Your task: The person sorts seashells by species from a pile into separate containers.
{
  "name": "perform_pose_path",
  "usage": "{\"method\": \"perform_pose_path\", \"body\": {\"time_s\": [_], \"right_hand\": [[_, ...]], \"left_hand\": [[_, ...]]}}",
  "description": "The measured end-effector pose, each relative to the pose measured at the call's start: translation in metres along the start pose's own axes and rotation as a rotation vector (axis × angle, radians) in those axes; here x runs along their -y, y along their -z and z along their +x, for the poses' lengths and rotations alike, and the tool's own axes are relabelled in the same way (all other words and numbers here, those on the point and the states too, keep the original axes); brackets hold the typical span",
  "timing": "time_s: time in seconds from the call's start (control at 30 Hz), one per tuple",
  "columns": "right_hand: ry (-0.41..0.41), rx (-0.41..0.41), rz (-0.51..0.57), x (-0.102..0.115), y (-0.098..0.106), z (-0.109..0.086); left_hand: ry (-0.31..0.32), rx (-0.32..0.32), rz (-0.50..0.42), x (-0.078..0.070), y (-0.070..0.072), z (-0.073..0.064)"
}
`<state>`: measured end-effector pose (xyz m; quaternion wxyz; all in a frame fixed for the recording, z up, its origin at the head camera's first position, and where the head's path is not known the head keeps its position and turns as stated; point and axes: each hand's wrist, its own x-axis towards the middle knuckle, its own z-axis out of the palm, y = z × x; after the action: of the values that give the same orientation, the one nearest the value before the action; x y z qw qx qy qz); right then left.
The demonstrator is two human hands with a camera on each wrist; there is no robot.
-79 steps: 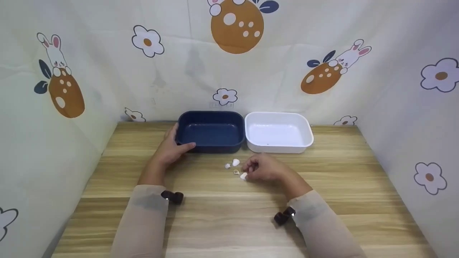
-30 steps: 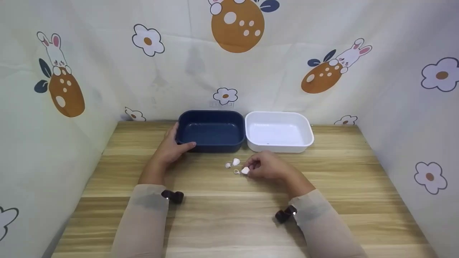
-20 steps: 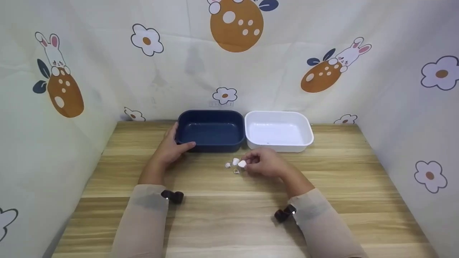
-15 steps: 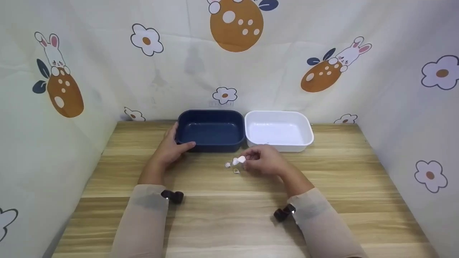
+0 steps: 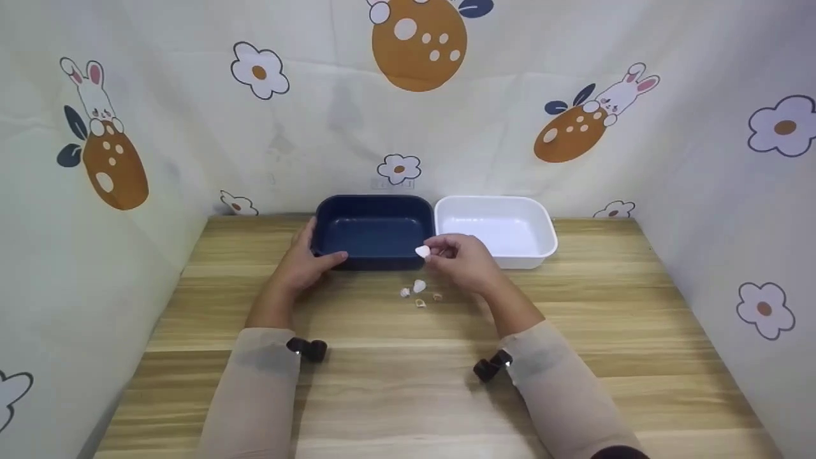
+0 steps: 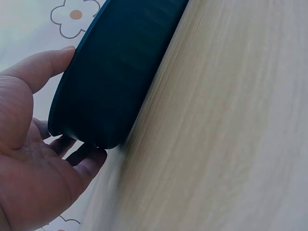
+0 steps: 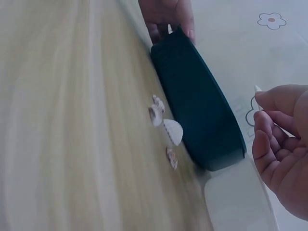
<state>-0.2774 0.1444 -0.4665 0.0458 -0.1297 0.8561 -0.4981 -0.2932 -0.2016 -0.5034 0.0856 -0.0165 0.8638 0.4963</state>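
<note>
My left hand (image 5: 299, 264) grips the left end of a dark blue plastic box (image 5: 382, 262). Its thumb lies at the front rim and the fingers bend around the end wall, as the left wrist view also shows. Between thumb and fingertips, my right hand (image 5: 468, 262) pinches a white seashell (image 5: 422, 252) above the blue box's front right corner. Only a sliver of that shell shows in the right wrist view. On the table below lie a white ribbed shell (image 7: 173, 131) and several smaller shells (image 5: 405, 293), in front of the boxes.
A white plastic box (image 5: 542, 258) stands right of the blue one, partly behind my right hand. Both boxes sit at the back of the wooden table (image 5: 395, 395), close to a printed curtain (image 5: 319, 127). Curtain walls flank the table on either side.
My right hand has lifted the white seashell from the table, up and forward to the blue box's corner. A small brownish shell it covered now shows. The left hand stays put.
</note>
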Motion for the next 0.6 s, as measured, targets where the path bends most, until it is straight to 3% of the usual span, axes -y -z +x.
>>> {"method": "perform_pose_path", "body": {"time_s": [0.27,0.6], "right_hand": [[-0.047,-0.034,-0.046,0.012,-0.003,0.023],[-0.044,-0.051,-0.058,0.019,-0.006,0.037]], "left_hand": [[-0.007,0.003,-0.003,-0.001,-0.001,0.002],[-0.006,0.002,0.007,0.001,0.002,0.002]]}}
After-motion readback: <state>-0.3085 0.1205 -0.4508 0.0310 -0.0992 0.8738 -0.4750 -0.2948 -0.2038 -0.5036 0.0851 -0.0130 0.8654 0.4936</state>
